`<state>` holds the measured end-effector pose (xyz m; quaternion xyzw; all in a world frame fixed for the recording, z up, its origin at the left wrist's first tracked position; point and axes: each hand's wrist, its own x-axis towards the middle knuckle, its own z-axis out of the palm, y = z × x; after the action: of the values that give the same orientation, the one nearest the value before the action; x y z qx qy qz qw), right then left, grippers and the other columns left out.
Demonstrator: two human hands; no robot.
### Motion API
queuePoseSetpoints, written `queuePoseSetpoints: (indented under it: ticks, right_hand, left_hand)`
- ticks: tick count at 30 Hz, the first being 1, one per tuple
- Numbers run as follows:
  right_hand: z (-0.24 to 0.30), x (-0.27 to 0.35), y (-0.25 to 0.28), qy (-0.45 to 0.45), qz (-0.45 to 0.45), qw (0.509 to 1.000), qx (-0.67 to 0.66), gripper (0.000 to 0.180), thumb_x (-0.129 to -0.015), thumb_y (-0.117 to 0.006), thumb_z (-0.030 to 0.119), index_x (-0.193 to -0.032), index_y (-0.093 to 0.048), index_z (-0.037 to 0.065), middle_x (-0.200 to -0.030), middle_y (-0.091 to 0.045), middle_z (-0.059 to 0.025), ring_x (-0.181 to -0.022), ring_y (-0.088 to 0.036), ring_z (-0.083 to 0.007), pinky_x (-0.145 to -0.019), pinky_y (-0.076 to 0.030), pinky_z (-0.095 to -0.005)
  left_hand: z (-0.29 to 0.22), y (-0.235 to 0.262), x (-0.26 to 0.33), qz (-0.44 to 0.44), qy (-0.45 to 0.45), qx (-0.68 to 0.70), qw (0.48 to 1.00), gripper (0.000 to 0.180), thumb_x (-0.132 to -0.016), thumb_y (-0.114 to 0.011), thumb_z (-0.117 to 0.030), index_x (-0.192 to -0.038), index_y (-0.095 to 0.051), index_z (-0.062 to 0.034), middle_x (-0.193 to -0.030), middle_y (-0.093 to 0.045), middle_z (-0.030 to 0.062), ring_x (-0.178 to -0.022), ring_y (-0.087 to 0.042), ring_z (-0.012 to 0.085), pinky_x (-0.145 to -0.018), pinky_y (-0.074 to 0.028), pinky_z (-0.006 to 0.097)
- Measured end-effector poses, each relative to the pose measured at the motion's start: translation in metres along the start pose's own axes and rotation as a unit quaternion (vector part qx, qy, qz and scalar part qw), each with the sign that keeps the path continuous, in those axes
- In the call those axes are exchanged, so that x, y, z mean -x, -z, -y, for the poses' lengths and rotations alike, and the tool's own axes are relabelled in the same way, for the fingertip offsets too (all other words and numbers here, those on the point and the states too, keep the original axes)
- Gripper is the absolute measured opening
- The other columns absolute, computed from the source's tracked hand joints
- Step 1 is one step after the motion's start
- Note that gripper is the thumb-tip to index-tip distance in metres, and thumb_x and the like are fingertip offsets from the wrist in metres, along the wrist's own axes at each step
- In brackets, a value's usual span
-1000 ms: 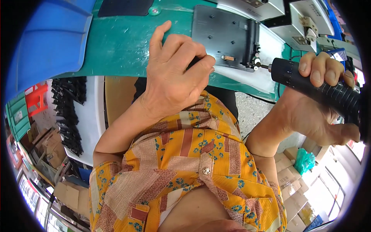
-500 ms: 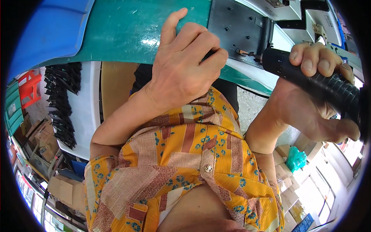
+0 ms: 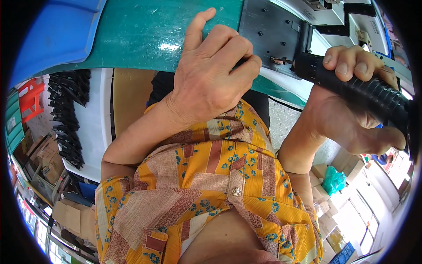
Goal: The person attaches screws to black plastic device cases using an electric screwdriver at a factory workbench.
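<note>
My right hand [image 3: 338,121] is wrapped round a black powered screwdriver [image 3: 323,72]. The driver lies nearly level, its nose pointing left at a small copper-coloured metal piece [image 3: 278,60] on the edge of a black panel [image 3: 272,33]. Whether the bit touches a screw there is too small to tell. Just left of that piece, at the panel's near corner, is my left hand [image 3: 215,77], back upward. Its little finger sticks out while the other fingers curl under; the fingertips and anything between them are hidden.
The panel rests on a green work surface [image 3: 136,39]. A blue bin [image 3: 57,35] stands at the far left. Several black parts [image 3: 68,119] lie in a white tray [image 3: 99,119] at the left. White-and-black equipment [image 3: 325,13] sits at the far right, with cardboard boxes [image 3: 74,218] behind on the floor.
The screwdriver has shifted slightly left and its nose is closer to the copper-coloured piece. My left hand keeps nearly the same pose and place.
</note>
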<state>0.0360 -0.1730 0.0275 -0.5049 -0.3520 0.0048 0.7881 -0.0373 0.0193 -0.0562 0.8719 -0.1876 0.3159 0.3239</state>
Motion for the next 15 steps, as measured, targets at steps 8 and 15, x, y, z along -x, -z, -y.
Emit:
queuePoseSetpoints:
  ticks: [8,15]
  right_hand:
    - [-0.0047,0.0025,-0.0026,-0.011,-0.017,1.0,-0.023,0.09,-0.075,-0.055,0.088,-0.121,-0.064,0.011,-0.098,-0.057,-0.0097,-0.083,-0.054,-0.0235,-0.076,-0.045,-0.0406]
    - [-0.0042,0.0013,-0.0066,-0.015,0.001,1.0,-0.006,0.092,-0.074,-0.057,0.088,-0.122,-0.064,0.01,-0.098,-0.057,-0.0099,-0.083,-0.053,-0.024,-0.075,-0.044,-0.041]
  left_hand:
    - [-0.0003,-0.0003,-0.0006,-0.004,0.001,-0.003,1.0,0.021,-0.063,-0.079,-0.006,-0.083,-0.073,-0.0103,-0.084,-0.061,-0.0008,-0.085,-0.06,0.021,-0.107,-0.04,0.053]
    - [0.0009,-0.0014,0.0011,-0.006,-0.006,0.002,1.0,0.021,-0.062,-0.078,-0.005,-0.082,-0.072,-0.0083,-0.083,-0.06,0.0003,-0.083,-0.06,0.0219,-0.106,-0.039,0.054]
